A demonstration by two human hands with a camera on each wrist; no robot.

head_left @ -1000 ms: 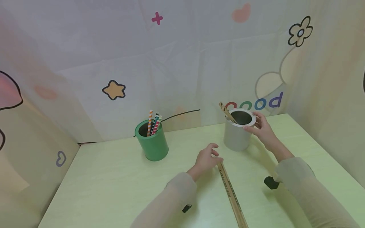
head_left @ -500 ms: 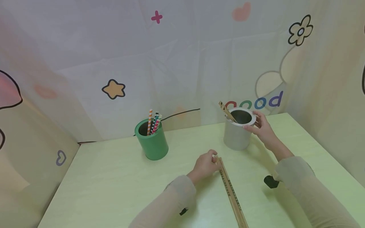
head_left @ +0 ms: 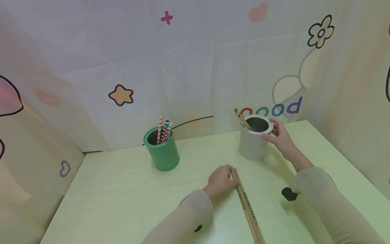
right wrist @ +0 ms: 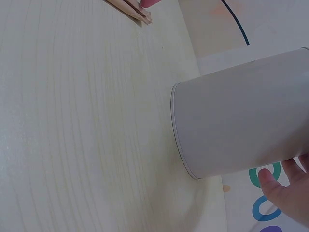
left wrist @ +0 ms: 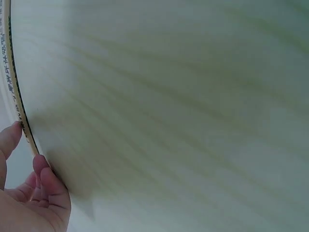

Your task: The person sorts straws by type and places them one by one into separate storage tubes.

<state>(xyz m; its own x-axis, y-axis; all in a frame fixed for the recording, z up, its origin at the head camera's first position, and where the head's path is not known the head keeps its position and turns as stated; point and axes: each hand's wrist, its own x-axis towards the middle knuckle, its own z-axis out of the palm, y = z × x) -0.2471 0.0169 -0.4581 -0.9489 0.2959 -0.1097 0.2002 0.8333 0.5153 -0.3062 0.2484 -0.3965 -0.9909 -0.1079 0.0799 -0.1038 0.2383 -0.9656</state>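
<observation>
Two long thin brown sticks (head_left: pixel 250 215) with dark printed characters lie side by side on the table. My left hand (head_left: pixel 220 179) pinches one near its far end; in the left wrist view, the thumb and fingers of that hand (left wrist: pixel 36 198) meet the printed stick (left wrist: pixel 14 92) from both sides. A light grey cylindrical holder (head_left: pixel 253 146) stands upright beyond them, with a similar brown stick (head_left: pixel 241 118) leaning out of its mouth. My right hand (head_left: pixel 281 140) holds its rim at the right, thumb in front. The right wrist view shows the holder's side (right wrist: pixel 236 116).
A green cylindrical holder (head_left: pixel 166 157) with several patterned paper straws (head_left: pixel 164 132) stands to the left, towards the back. A printed cloth (head_left: pixel 189 67) hangs behind the pale table (head_left: pixel 122 196) and along its sides.
My left hand has moved slightly down and nearer, and its fingers have closed on a brown stick's end. The right hand stays on the grey holder's rim.
</observation>
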